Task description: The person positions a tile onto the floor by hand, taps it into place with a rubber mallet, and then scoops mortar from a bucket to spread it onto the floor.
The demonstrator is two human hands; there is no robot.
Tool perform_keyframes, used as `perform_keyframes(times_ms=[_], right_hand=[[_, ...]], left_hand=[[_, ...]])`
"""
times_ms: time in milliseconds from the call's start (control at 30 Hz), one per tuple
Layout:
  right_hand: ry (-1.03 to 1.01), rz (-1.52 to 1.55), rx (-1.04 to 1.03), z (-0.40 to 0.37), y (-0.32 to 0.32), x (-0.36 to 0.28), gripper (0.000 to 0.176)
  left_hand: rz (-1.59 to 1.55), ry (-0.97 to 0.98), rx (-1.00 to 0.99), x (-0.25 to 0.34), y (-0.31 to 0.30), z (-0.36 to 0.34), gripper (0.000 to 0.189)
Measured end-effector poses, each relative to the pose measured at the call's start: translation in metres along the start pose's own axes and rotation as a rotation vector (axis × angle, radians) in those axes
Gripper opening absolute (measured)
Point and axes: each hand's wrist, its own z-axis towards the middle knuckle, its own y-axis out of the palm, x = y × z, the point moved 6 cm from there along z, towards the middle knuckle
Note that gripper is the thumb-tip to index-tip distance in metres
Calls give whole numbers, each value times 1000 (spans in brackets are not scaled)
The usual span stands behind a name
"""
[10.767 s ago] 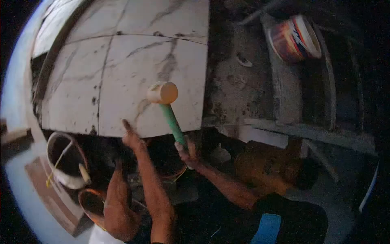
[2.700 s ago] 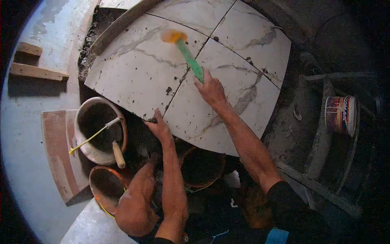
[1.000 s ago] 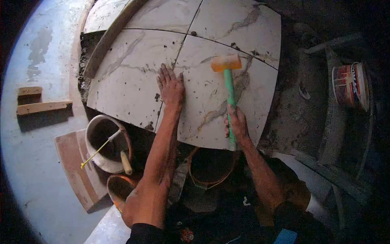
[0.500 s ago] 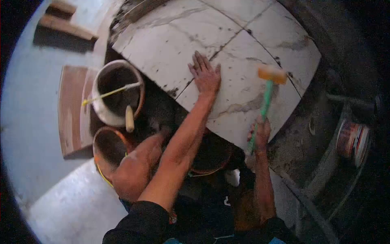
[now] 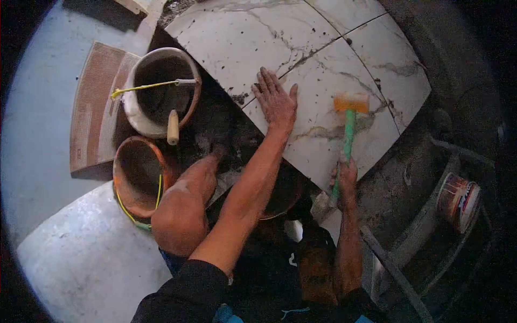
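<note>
My left hand [image 5: 276, 100] lies flat, fingers spread, on a white marble-veined floor tile [image 5: 328, 137] close to its near-left edge and the joint with the neighbouring tile [image 5: 242, 43]. My right hand [image 5: 344, 177] grips the green handle of a rubber mallet [image 5: 350, 116]. The mallet's orange head rests on or just above the same tile, to the right of my left hand. My knee shows below the left arm.
A white bucket [image 5: 134, 107] with a wooden-handled tool and a yellow bail stands left of the tiles. An orange bucket [image 5: 121, 183] sits below it and another bucket under my arm. A ribbed board [image 5: 91, 107] lies left. A paint can [image 5: 458, 199] and metal bars are right.
Over the last second the view swung left. My left hand has stayed pressed flat on the tile. The mallet head has dropped lower toward the tile surface.
</note>
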Motion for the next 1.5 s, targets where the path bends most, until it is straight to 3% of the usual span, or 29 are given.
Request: perform_keyframes(times_ms=[67,167,300,367,500,700,767,900,967,1033,1067,1100,1133,1200,1233,1267,1333,1400,1500], right_hand=[[114,-241,100,-15,21,-30,27],[-18,-116,61,-23,32,-43,28],[-78,-183,52,-1,31,-16,25],[-31,-502,-41,12,35,-6,24],[-93,-345,-17,-4,46,-26,27],[-169,-580,2,11,45,-18,30],[-78,-453,60,3,42,-15,28],[-114,-572,23,8,21,-2,29],[-84,-447,22,-1,21,-9,28],[-95,-466,62,-7,12,5,27],[-81,-490,86,-15,3,20,26],[-199,-495,30,-22,0,27,26],[-313,-503,-1,-30,-3,32,26],[-222,-450,52,-42,-7,55,29],[-162,-489,66,-48,-4,55,31],[-109,-524,56,-48,0,48,32],[-53,-452,84,-55,10,25,35],[-2,-379,81,-50,14,21,37],[-81,-376,75,-40,19,15,42]], left_hand=[[-15,30,36,2,-3,1,72],[42,-36,-39,-15,-12,-23,73],[17,-22,-44,-28,-18,-38,73],[101,-16,-36,-26,-19,-38,73],[97,-15,-45,-26,-21,-41,72],[117,-15,-22,-23,-24,-35,71],[101,-21,-20,-23,-24,-38,70],[76,-7,-76,-23,-24,-42,69],[40,-3,-83,-27,-20,-39,63],[-134,14,44,-46,-13,-42,58],[-56,-12,68,-72,3,-46,56],[8,-25,92,-83,18,-48,54],[-408,-228,159,-73,-20,-42,51],[-1453,-749,-26,-89,21,-43,52],[-1455,-877,-27,-95,26,-44,55],[-1483,-724,-213,-100,42,-40,56],[-1556,-715,-227,-91,32,-37,48],[-1415,-867,-95,-99,28,-40,48],[-1423,-776,-123,-100,27,-40,49]])
